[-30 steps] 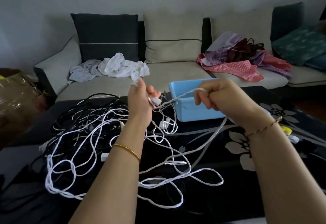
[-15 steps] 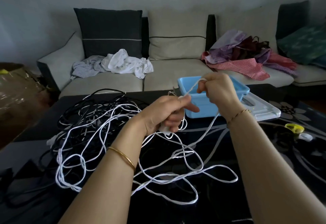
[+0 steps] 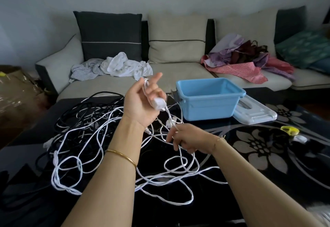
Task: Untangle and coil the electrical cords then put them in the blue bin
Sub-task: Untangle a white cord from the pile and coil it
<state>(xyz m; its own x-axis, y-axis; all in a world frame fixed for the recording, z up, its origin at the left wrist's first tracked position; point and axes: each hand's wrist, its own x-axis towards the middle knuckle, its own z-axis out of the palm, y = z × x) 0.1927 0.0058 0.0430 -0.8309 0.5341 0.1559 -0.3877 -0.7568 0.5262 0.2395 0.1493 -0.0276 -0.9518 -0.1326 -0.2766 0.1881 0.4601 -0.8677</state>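
A tangle of white cords (image 3: 100, 148) and black cords (image 3: 75, 112) lies on the dark glass table (image 3: 267, 187). My left hand (image 3: 142, 101) is raised palm up, its fingers curled round a white plug block (image 3: 159, 103) with the white cord looped over the fingers. My right hand (image 3: 187, 139) is lower, near the table, and pinches the same white cord just below the plug. The blue bin (image 3: 209, 98) stands open behind the hands, nothing visible inside.
A white lid (image 3: 253, 114) lies right of the bin. A yellow object (image 3: 289, 130) and a small white item (image 3: 300, 138) sit at the table's right. A sofa (image 3: 178, 73) with clothes piles runs behind. A brown bag (image 3: 14, 92) stands far left.
My left hand rose and turned palm up with the plug block. My right hand dropped from beside the bin down along the cord toward the table.
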